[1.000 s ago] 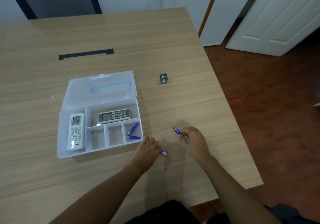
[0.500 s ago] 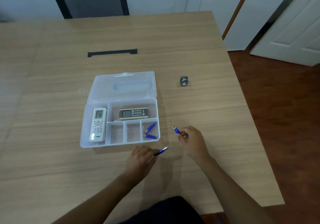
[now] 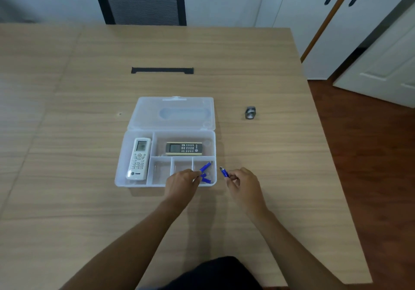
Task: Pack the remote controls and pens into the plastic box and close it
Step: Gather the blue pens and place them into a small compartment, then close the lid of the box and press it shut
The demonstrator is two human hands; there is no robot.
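Blue pens pinched in both hands: left point(image 3: 183, 183) over box point(image 3: 165, 186), right point(image 3: 242, 181) beside it.

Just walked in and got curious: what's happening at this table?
A person is packing a clear plastic box whose lid lies open. A white remote and a dark remote already lie inside. The left hand is at the right-hand small compartment, where blue pens lie. The right hand holds another blue pen just outside the box.
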